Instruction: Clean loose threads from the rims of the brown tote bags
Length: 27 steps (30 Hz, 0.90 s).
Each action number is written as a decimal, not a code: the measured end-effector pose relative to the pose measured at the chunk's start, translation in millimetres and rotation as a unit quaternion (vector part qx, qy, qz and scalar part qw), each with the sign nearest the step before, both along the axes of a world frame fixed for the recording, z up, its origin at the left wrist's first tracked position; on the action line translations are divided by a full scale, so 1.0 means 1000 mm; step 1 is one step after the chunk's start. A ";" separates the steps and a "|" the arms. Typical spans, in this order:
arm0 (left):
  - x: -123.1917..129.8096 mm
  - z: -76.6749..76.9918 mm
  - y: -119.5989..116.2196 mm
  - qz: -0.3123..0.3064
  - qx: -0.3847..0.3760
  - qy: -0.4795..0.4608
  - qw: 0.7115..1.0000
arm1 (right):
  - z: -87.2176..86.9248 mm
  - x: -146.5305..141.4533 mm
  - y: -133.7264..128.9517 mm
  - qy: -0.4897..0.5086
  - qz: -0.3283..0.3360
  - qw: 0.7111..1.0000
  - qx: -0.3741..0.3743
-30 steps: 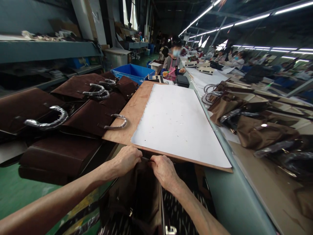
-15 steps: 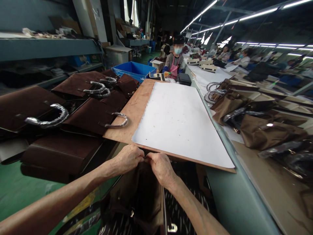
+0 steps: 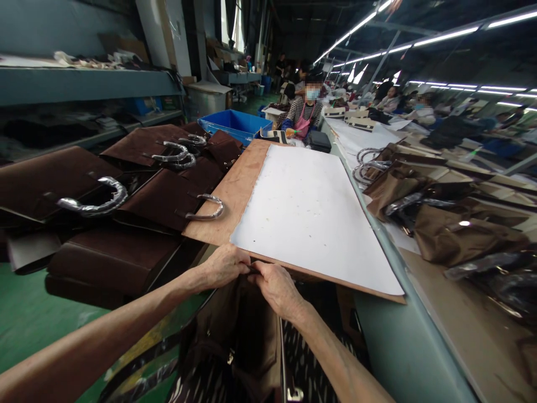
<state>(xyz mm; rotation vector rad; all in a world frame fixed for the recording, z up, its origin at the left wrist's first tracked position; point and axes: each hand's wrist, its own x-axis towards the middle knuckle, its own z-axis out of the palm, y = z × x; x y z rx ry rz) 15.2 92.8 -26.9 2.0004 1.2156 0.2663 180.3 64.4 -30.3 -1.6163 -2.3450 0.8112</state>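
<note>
Below the board's front edge, a dark brown handbag [image 3: 229, 330] with a patterned lower part and metal fittings hangs or stands close to me. Its wrapped handles show at lower left. My left hand [image 3: 229, 263] is closed, thumb and fingers pinching a dark edge that seems to belong to this bag. Right beside it, my right hand [image 3: 274, 282] pinches the same dark edge from the other side. The fingertips almost meet, and what lies between them is mostly hidden. Just beyond both hands is a wooden board [image 3: 210, 229] with a white sheet [image 3: 306, 212] on it.
Dark brown bags [image 3: 155, 201] with plastic-wrapped handles are piled at left, one handle over the board. Behind them stands a blue bin [image 3: 232, 120]. Brown bags [image 3: 461, 229] lie on the long bench at right. Across the board, a masked co-worker [image 3: 304, 112] in a pink apron sits.
The view has shifted slightly, so the scene sits a little lower and to the right. Both hands keep their pinch in nearly the same place.
</note>
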 end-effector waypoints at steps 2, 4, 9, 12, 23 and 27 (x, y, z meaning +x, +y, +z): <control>-0.002 -0.007 0.012 -0.007 -0.037 -0.045 0.998 | 0.005 -0.001 0.006 -0.024 0.004 1.000 -0.006; -0.004 -0.013 0.026 -0.023 -0.057 -0.066 0.996 | 0.011 -0.004 0.013 -0.080 -0.020 0.997 -0.003; 0.000 -0.011 0.035 -0.043 -0.058 -0.073 0.995 | 0.025 -0.004 0.018 -0.129 -0.060 0.990 0.012; 0.001 -0.001 0.015 -0.039 -0.043 -0.052 0.997 | 0.029 0.006 0.007 -0.119 -0.062 0.991 0.011; 0.008 -0.005 -0.020 -0.027 0.141 0.077 0.987 | 0.015 0.029 -0.016 -0.016 -0.100 0.995 0.008; 0.017 -0.008 -0.022 -0.015 0.171 0.120 0.978 | 0.013 0.030 -0.017 -0.006 -0.095 0.995 0.012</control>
